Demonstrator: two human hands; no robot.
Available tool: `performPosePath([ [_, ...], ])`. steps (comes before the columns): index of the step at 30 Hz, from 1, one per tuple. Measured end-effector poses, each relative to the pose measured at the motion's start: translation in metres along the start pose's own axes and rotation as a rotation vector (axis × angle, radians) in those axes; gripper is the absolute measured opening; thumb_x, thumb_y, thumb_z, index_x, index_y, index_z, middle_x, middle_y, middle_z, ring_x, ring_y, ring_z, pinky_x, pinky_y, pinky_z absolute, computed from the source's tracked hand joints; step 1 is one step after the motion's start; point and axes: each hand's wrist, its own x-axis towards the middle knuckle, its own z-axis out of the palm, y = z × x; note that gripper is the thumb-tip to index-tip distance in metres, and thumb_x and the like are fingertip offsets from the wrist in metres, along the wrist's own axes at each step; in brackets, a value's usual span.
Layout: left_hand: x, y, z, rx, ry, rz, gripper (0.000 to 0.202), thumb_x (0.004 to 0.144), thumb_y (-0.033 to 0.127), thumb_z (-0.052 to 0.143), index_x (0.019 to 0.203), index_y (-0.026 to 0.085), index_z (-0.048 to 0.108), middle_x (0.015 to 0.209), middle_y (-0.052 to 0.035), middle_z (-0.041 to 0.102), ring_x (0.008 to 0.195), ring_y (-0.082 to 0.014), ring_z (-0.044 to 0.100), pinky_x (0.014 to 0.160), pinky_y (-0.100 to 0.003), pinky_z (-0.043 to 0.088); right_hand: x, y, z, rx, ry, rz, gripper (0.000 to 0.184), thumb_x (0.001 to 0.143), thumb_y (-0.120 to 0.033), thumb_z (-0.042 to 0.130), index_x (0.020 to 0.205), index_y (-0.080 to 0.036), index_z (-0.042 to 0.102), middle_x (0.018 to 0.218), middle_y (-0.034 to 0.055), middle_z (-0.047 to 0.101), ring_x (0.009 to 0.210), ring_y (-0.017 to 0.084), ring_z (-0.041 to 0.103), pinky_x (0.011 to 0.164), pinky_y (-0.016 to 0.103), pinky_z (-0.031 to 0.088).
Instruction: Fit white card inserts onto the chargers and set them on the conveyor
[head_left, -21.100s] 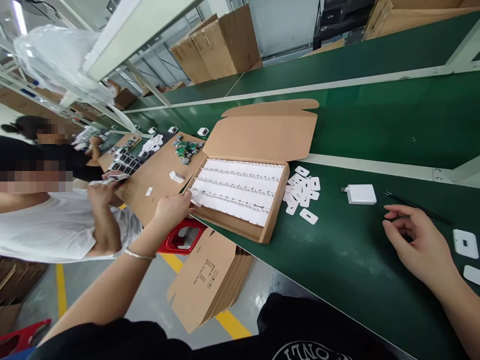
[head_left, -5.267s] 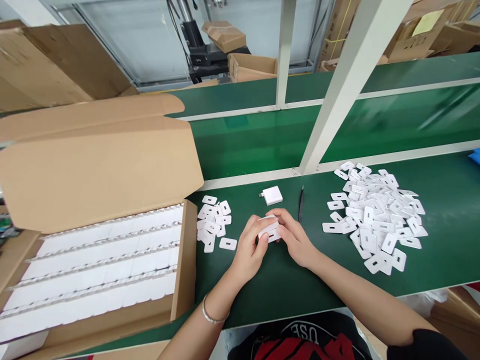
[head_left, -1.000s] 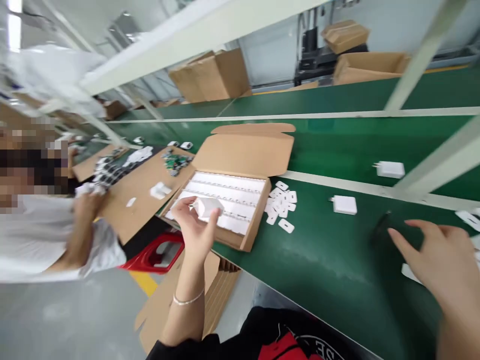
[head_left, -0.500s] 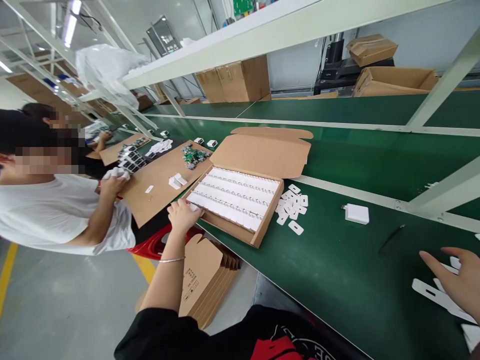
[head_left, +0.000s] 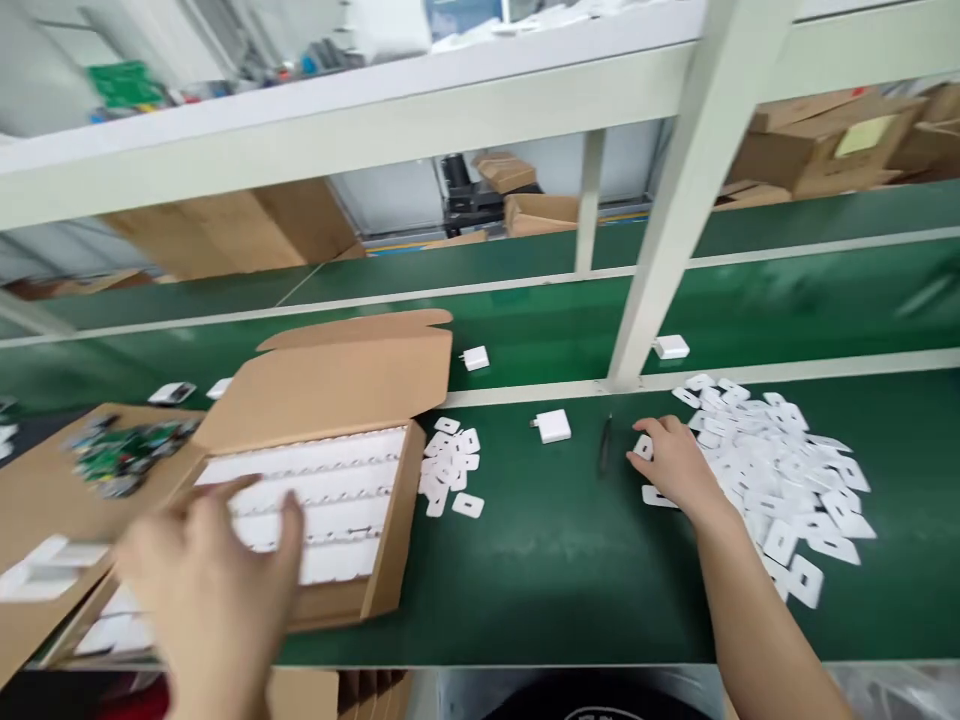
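Observation:
My left hand [head_left: 210, 570], smeared by motion, hovers at the front of an open cardboard box [head_left: 396, 530] with thumb and fingers apart. Inside that box lie rows of white pieces [head_left: 319, 510]. On the right, my right hand [head_left: 679, 465] pinches a small white plate [head_left: 643, 449] with a slot in it, low over the green table. Another white plate [head_left: 658, 497] lies just below these fingers. Beside the hand spreads a large pile of similar white plates [head_left: 772, 480]. A smaller heap of them [head_left: 448, 460] lies against the box's right side.
A white plug adapter [head_left: 553, 426] and a thin dark tool [head_left: 605, 445] lie mid-table. More adapters [head_left: 475, 358] stand behind the rail. A shelf post [head_left: 667, 220] rises behind my right hand. Green circuit boards [head_left: 127, 450] sit on cardboard at left.
The view has swung right, taking the co-worker out of sight. My left hand has come off the box's corner and opened. My right hand now pinches a white plate.

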Motion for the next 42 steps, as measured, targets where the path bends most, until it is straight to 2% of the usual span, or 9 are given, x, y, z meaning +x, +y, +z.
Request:
performPosePath([
  [3,0.0,0.074,0.051,-0.064,-0.035,0.173,0.046,0.097,0.043,0.064,0.138,0.023,0.061,0.136,-0.0176,0.06,0.107,-0.0336,0.071,0.08,-0.041,0.06,-0.002,0.004,-0.001,-0.106,-0.006,0.083,0.041,0.091,-0.027,0.074,0.13,-0.015,0.066,0.124,0.0187,0.065,0.125,0.04,0.063,0.096,0.044,0.053],
  [7,0.012,0.153,0.116,0.025,-0.268,0.297,0.056,0.101,0.043,0.064,0.15,0.018,0.054,0.146,-0.0207,0.057,0.099,-0.0314,0.075,0.074,-0.038,0.061,0.001,0.008,-0.001,-0.107,-0.015,0.066,0.031,0.093,-0.025,0.076,0.121,-0.016,0.068,0.117,0.014,0.07,0.115,0.034,0.068,0.09,0.04,0.052],
  [12,0.04,0.174,0.166,0.08,-0.472,0.306,0.052,0.103,0.045,0.062,0.148,0.017,0.058,0.138,-0.0192,0.063,0.095,-0.0311,0.076,0.075,-0.039,0.06,0.004,0.006,0.003,-0.081,0.005,0.035,0.026,0.094,-0.023,0.075,0.118,-0.015,0.069,0.122,0.0134,0.068,0.109,0.029,0.071,0.083,0.034,0.051],
  [15,0.037,0.156,0.163,-0.235,-0.472,0.252,0.043,0.103,0.037,0.063,0.143,0.021,0.061,0.136,-0.0149,0.065,0.094,-0.0259,0.074,0.075,-0.036,0.059,0.005,0.002,0.007,-0.065,0.012,0.035,0.022,0.095,-0.024,0.071,0.115,-0.014,0.072,0.122,0.0141,0.068,0.095,0.026,0.073,0.077,0.034,0.05],
  [19,0.015,0.13,0.132,-0.887,-0.587,0.178,0.052,0.106,0.038,0.056,0.157,0.03,0.046,0.147,-0.0129,0.061,0.081,-0.0149,0.068,0.07,-0.03,0.058,0.009,0.001,0.013,-0.009,0.094,0.036,0.018,0.097,-0.027,0.067,0.107,-0.015,0.075,0.109,0.013,0.071,0.084,0.025,0.073,0.07,0.034,0.049],
  [23,-0.005,0.122,0.101,-1.204,-0.548,0.266,0.054,0.108,0.041,0.056,0.158,0.033,0.04,0.154,-0.0142,0.057,0.108,-0.0203,0.067,0.082,-0.032,0.059,0.012,0.006,0.018,0.088,0.208,-0.007,0.015,0.096,-0.019,0.059,0.099,-0.017,0.073,0.097,0.0106,0.075,0.08,0.025,0.072,0.069,0.034,0.047],
  [27,-0.012,0.128,0.088,-1.3,-0.436,0.347,0.044,0.106,0.044,0.059,0.146,0.028,0.049,0.148,-0.0155,0.061,0.135,-0.0285,0.06,0.098,-0.041,0.058,0.01,0.003,0.015,0.239,0.351,0.002,0.011,0.093,-0.018,0.06,0.086,-0.02,0.068,0.078,0.0065,0.073,0.073,0.025,0.069,0.067,0.034,0.046],
  [32,-0.014,0.132,0.087,-1.36,-0.416,0.309,0.041,0.106,0.049,0.056,0.141,0.027,0.053,0.141,-0.0145,0.064,0.13,-0.0283,0.062,0.094,-0.039,0.059,-0.003,-0.019,0.004,0.759,0.434,-0.071,0.015,0.091,-0.033,0.067,0.081,-0.023,0.067,0.077,0.003,0.072,0.071,0.02,0.067,0.069,0.033,0.051],
  [42,-0.023,0.126,0.096,-1.167,-0.47,0.248,0.046,0.108,0.055,0.047,0.143,0.026,0.051,0.138,-0.0141,0.061,0.121,-0.0294,0.063,0.095,-0.042,0.055,-0.024,-0.06,0.018,1.47,-0.021,-0.159,0.045,0.088,-0.056,0.08,0.068,-0.022,0.057,0.061,-0.0042,0.047,0.058,0.012,0.043,0.057,0.029,0.036],
])
